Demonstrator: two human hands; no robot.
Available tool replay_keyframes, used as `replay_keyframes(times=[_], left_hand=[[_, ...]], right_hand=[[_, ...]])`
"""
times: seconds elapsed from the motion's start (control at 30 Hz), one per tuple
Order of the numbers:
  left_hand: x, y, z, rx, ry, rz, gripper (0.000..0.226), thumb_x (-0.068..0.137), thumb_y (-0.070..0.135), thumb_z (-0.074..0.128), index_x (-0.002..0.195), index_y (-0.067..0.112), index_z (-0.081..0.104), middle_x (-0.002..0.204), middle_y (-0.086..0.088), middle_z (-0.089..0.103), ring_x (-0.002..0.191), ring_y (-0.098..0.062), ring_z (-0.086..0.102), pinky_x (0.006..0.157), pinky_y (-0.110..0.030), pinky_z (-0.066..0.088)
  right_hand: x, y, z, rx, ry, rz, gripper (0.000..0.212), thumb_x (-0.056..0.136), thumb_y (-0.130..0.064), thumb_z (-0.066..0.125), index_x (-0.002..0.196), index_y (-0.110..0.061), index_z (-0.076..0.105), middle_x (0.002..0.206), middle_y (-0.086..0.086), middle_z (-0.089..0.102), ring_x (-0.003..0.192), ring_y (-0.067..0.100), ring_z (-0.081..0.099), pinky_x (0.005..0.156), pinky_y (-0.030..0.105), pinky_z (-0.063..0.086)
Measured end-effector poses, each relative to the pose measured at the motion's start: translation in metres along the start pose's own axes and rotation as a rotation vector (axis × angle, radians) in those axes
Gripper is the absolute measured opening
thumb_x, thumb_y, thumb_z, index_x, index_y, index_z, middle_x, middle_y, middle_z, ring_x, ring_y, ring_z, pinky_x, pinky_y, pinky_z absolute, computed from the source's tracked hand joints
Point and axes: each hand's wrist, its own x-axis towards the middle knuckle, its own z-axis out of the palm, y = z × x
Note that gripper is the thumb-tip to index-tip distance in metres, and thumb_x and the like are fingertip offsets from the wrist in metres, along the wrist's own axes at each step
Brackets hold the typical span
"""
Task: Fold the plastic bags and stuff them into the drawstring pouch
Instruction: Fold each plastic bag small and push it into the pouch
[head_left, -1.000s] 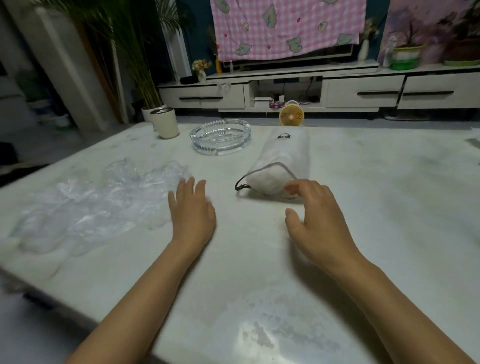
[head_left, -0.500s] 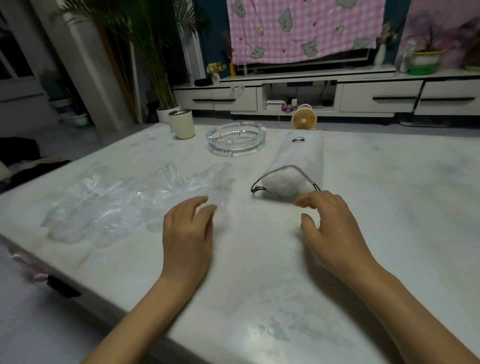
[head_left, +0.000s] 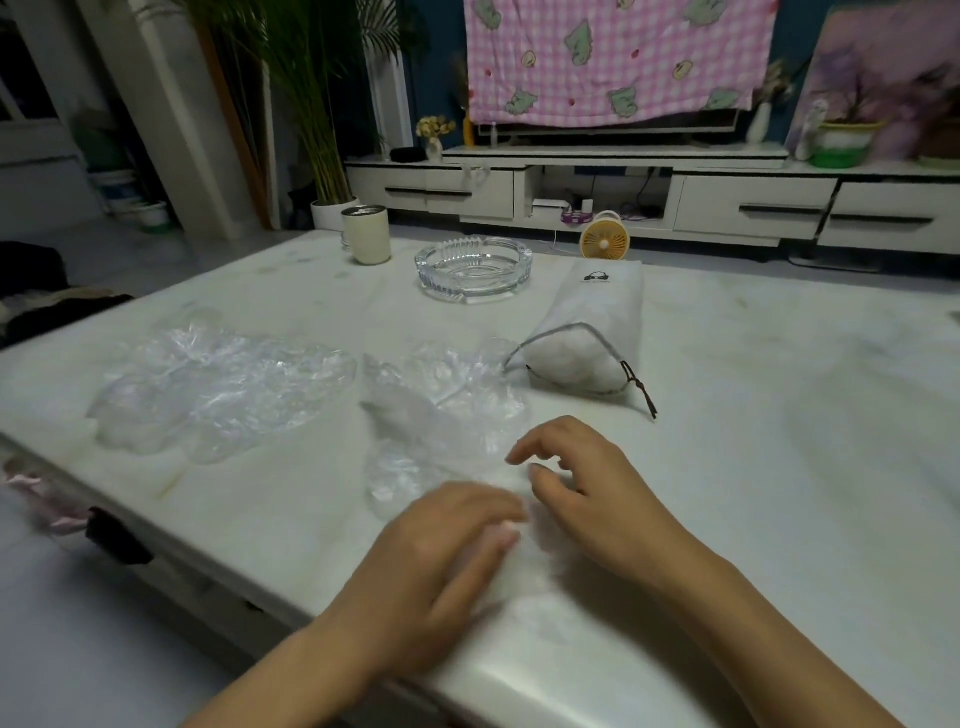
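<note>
**Status: Both Hands on One Plastic Bag at the Near Table Edge**

1. Left hand. Your left hand (head_left: 441, 566) lies palm down near the front edge of the table (head_left: 779, 426). Its fingers are extended and fairly straight, resting flat on the near end of a clear plastic bag (head_left: 441, 415). Nothing is clasped. The hand is motion-blurred.

2. Right hand. Your right hand (head_left: 602, 493) sits just beside the left, with the fingertips of the two hands close together. Its fingers are arched with their tips pointing down at the same bag. The film is transparent, so you cannot tell from this view whether finger and thumb pinch it or only touch it.

3. Work item. The plastic bag under your hands is crumpled and spreads away from you, its far end reaching close to the mouth of the drawstring pouch (head_left: 587, 322).

4. Pouch. The pouch lies on its side beyond your right hand, its mouth towards you. White contents show in the mouth. The dark cord (head_left: 641, 392) trails onto the table at the right side of the mouth.

5. Remaining stock. A pile of further plastic bags (head_left: 218, 384) lies flat to the left, apart from the bag under your hands.

6. Other items. A glass ashtray (head_left: 474, 267) and a cream cup (head_left: 366, 235) stand at the far side of the table.
</note>
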Motion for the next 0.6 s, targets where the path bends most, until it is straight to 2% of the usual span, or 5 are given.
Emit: replay_keyframes(times=[0.1,0.2,0.33,0.47,0.6], left_hand=[[0.022,-0.019,-0.009,0.085,-0.077,-0.243,0.037,0.096,0.042,0.037,0.122,0.026,0.058,0.128,0.016,0.054,0.123,0.004,0.042,0.104,-0.018,0.032],[0.031,-0.055,-0.011,0.353,-0.302,-0.442,0.041,0.101,0.034,0.036,0.139,0.022,0.043,0.151,0.004,0.032,0.142,-0.01,0.02,0.115,-0.028,0.017],[0.031,-0.068,-0.028,0.425,-0.287,-0.603,0.045,0.101,0.032,0.035,0.143,0.017,0.037,0.154,-0.005,0.026,0.144,-0.02,0.019,0.115,-0.031,0.015],[0.022,-0.043,-0.035,0.506,-0.146,-0.564,0.044,0.099,0.036,0.038,0.14,0.019,0.041,0.153,-0.005,0.029,0.142,-0.021,0.02,0.113,-0.032,0.015],[0.016,-0.013,-0.019,0.458,-0.168,-0.649,0.055,0.094,0.053,0.04,0.14,0.022,0.038,0.144,0.002,0.038,0.133,-0.019,0.031,0.104,-0.031,0.024]], right_hand=[[-0.003,0.002,0.005,-0.229,-0.104,0.005,0.032,0.091,-0.039,0.056,0.121,-0.027,0.053,0.123,-0.008,0.047,0.116,0.011,0.041,0.098,0.026,0.03],[-0.007,0.0,0.009,-0.424,-0.236,0.015,0.04,0.093,-0.043,0.05,0.13,-0.03,0.046,0.135,-0.008,0.04,0.125,0.014,0.033,0.099,0.027,0.023],[-0.005,-0.004,0.003,-0.4,-0.28,0.027,0.032,0.096,-0.028,0.049,0.128,-0.028,0.05,0.136,-0.007,0.043,0.124,0.017,0.037,0.097,0.028,0.028],[0.0,-0.006,-0.014,-0.462,-0.357,0.064,0.034,0.09,-0.012,0.05,0.121,-0.025,0.056,0.129,0.0,0.047,0.121,0.022,0.041,0.098,0.03,0.033],[-0.02,0.004,-0.031,-0.46,-0.257,0.109,0.047,0.089,-0.006,0.049,0.132,-0.024,0.047,0.14,0.001,0.038,0.127,0.021,0.038,0.103,0.031,0.032]])
